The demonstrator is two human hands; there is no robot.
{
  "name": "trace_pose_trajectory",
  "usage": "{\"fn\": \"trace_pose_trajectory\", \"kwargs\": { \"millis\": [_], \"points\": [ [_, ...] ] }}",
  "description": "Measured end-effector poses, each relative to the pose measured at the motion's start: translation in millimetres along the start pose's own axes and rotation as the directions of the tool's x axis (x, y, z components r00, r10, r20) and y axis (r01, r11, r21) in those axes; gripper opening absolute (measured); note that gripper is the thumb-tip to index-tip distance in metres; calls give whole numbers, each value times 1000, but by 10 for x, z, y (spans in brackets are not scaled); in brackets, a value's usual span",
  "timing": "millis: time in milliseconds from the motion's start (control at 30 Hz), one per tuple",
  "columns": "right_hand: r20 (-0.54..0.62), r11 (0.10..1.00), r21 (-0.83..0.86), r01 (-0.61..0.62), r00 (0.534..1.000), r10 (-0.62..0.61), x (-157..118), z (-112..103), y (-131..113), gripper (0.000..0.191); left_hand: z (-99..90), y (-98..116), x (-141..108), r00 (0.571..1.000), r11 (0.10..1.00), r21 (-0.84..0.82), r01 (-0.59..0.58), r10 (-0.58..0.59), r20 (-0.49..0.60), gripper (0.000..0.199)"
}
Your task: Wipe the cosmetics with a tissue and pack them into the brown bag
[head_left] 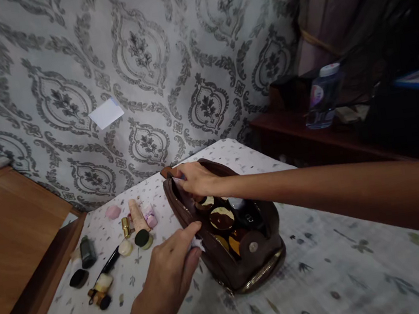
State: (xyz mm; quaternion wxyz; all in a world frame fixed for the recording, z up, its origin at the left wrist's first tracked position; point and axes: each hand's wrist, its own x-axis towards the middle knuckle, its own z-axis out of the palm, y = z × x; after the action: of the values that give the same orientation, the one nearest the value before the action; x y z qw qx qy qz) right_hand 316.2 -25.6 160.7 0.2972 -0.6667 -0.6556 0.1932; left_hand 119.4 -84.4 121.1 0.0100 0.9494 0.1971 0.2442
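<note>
A brown bag lies unzipped on the patterned sheet, its mouth open upward. Inside are several round gold-and-dark compacts and a black case. My left hand is at the bag's near side, index finger and thumb closed at its edge. A small white piece, perhaps tissue, shows between them. My right hand reaches into the far end, fingers bent downward and partly hidden. Something pale shows by its fingertips, too small to name.
Left of the bag lie a beige tube, a gold lipstick, a dark green bottle, a pink sponge and several small cosmetics. A wooden cabinet borders the left. A clear bottle stands on the dark table at right.
</note>
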Motion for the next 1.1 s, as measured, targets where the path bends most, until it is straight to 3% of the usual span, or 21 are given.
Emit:
{"fn": "trace_pose_trajectory", "kwargs": {
  "millis": [333,533,767,933,1100],
  "points": [
    [3,998,-58,-38,999,38,67,34,-108,37,13,-8,-10,1000,1000,-9,1,-1,-13,32],
    [48,996,-14,-85,995,86,130,58,-112,31,24,-13,-10,1000,1000,-26,-2,1,-20,32],
    [0,996,-48,-72,997,72,126,9,-97,26,40,-27,-39,1000,1000,-26,11,-11,-3,36],
    [-15,997,-58,-53,999,52,151,-99,-78,28,20,-9,-24,1000,1000,-20,-5,5,-14,36],
    [-54,994,105,-18,998,24,10,-330,-59,27,-19,9,-7,1000,999,-44,14,-13,13,36]
  ]
}}
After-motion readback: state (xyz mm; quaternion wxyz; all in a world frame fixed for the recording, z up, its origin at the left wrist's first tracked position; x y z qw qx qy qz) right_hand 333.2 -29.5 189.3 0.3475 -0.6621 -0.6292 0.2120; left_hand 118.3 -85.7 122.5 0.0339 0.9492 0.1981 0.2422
